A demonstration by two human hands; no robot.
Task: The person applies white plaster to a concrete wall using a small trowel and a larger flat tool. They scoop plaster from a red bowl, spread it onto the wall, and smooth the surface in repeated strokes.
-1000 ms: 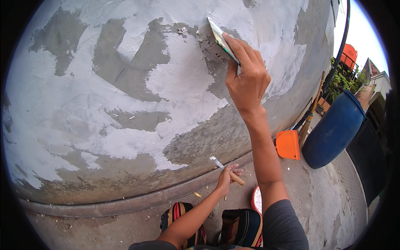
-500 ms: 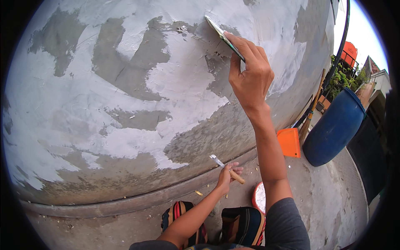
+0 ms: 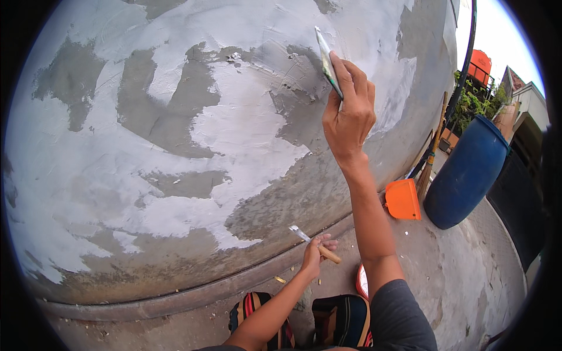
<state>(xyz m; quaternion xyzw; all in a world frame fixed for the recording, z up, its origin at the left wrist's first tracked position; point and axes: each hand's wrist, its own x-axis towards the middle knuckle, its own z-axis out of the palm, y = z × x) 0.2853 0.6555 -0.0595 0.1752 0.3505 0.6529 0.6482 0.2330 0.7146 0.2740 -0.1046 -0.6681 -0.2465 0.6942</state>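
My right hand reaches up to the wall, fingers closed round a putty spreader, a flat blade smeared with white and green. Its long edge lies against or very close to the wall, beside a grey patch with fresh white streaks. White putty covers much of the wall in uneven swaths, with bare grey plaster between. Lower down, my left hand grips the wooden handle of a narrow scraper. That scraper's metal blade, whitened with putty, points up and left, and some fingers are loosely spread.
A red-rimmed bucket of white putty is partly hidden behind my right arm. Farther right are an orange dustpan, a broom and a tall blue drum. A low ledge runs along the wall's foot.
The spreader has moved right across the wall and tilted more upright, baring white streaks on the grey patch. The view has shifted slightly. My left hand still holds the scraper low down.
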